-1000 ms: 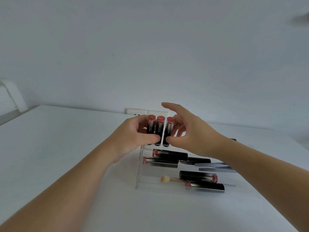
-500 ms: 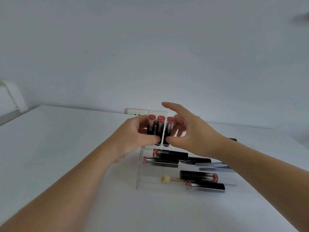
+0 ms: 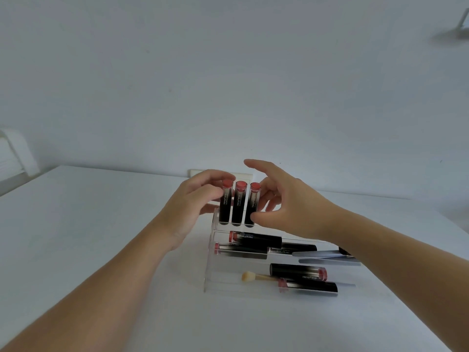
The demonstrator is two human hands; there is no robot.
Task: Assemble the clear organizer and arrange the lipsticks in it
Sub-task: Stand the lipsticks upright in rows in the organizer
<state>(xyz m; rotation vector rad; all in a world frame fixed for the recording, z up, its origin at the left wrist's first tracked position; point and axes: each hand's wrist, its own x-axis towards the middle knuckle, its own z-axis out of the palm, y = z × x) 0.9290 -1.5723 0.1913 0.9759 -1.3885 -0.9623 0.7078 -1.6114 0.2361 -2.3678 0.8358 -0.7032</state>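
White table (image 3: pixel 101 250) against a pale wall holds the clear organizer (image 3: pixel 210 270). Three lipsticks (image 3: pixel 238 204) stand upright side by side on its top step. Left hand (image 3: pixel 187 209) curls around the leftmost one; right hand (image 3: pixel 286 207) pinches the rightmost, forefinger raised. More lipsticks (image 3: pixel 256 240) and a small brush (image 3: pixel 253 276) lie on the lower steps.

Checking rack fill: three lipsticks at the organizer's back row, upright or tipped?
Upright. The three lipsticks stand side by side, pink caps up, in the clear organizer top tier.
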